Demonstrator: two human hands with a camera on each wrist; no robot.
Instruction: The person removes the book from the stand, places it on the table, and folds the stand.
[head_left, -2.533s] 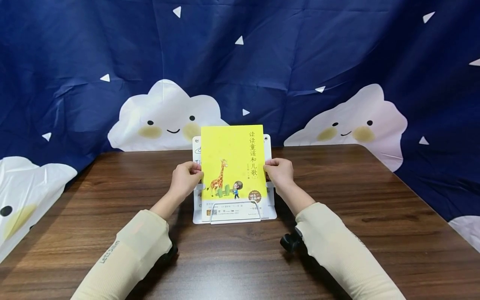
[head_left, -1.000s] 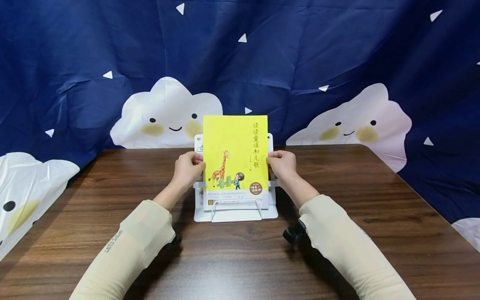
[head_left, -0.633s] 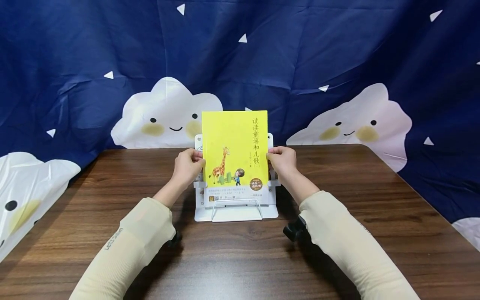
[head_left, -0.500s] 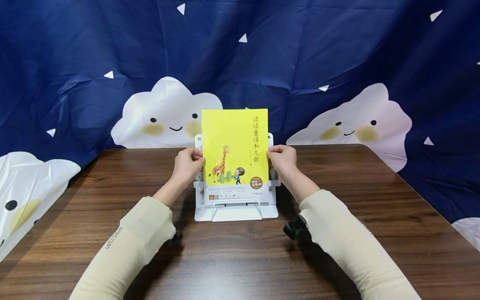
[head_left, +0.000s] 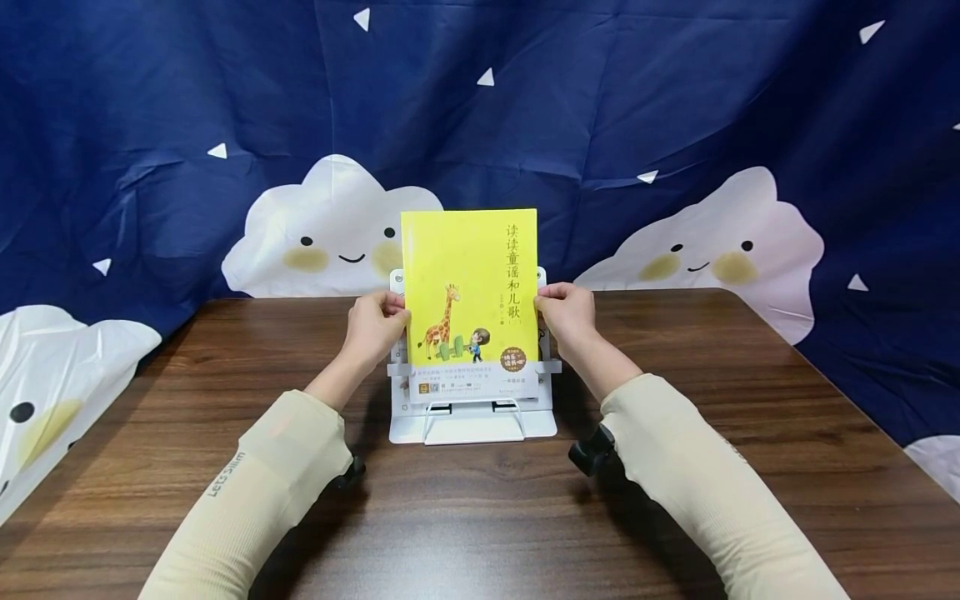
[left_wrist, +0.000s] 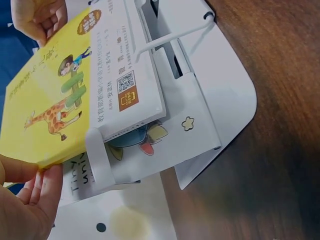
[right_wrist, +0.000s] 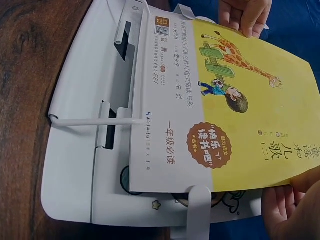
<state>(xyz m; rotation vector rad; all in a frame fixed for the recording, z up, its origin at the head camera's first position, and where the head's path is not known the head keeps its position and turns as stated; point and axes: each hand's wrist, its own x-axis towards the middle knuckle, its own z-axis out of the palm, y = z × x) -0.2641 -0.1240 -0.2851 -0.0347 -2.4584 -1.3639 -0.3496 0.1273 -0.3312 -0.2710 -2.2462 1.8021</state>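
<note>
A yellow book [head_left: 465,258] with a giraffe, a child and Chinese characters on its cover leans in a white book stand [head_left: 474,431]. My left hand [head_left: 372,325] pinches its left edge between thumb and fingers. Opposite it, my right hand [head_left: 568,317] pinches the right edge at about the same height. The book's lower edge is raised above the stand's base, with the wire front bar [left_wrist: 172,39] still overlapping it. White side clips, such as the one in the right wrist view [right_wrist: 199,212], reach over the book's edges.
The stand's back panel [left_wrist: 185,135] carries small printed drawings and letters. Beneath it is a dark brown wooden table [head_left: 480,517]. Behind hangs a navy cloth [head_left: 525,108] with white clouds and triangles. Black wrist devices [head_left: 592,450] sit below the cream sleeves [head_left: 682,467].
Both hands have raised the book upward, from low behind the wire bar to well above the stand's base. More of the stand shows beneath it. The stand stays in place.
</note>
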